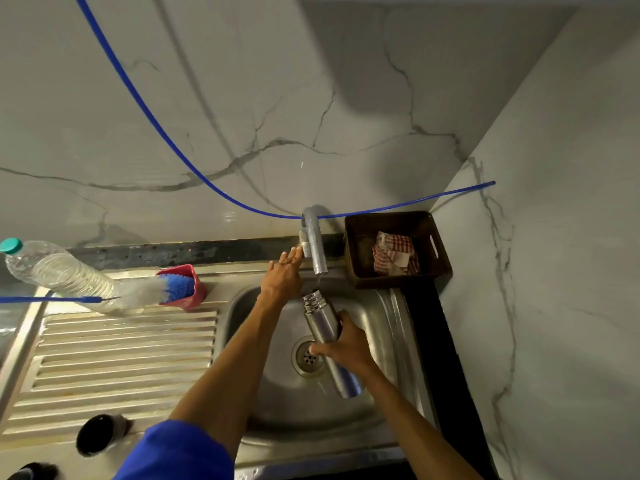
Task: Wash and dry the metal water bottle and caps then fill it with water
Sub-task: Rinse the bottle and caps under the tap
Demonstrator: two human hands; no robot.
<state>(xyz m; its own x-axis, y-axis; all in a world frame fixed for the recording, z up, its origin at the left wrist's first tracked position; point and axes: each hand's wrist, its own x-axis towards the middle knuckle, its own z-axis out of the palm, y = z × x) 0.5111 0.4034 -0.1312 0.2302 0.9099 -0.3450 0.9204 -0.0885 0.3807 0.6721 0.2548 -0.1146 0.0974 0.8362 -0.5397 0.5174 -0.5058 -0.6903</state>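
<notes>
My right hand (341, 348) grips the metal water bottle (320, 315) around its middle and holds it tilted over the sink basin (277, 393). The bottle's open threaded mouth sits just under the tap spout (317, 252), where a thin trickle of water shows. My left hand (282, 275) reaches to the tap's base, fingers touching the handle. A dark cap (95, 434) lies on the drainboard at the lower left. Another dark cap (33, 471) sits partly cut off at the bottom left corner.
A clear plastic bottle (59, 271) with a teal cap lies beside a blue and white bottle brush (162, 287) standing in a pink cup (194, 292). A brown basket (429, 244) holding a red checked cloth (394, 254) sits right of the tap. A blue hose (166, 140) crosses the marble wall.
</notes>
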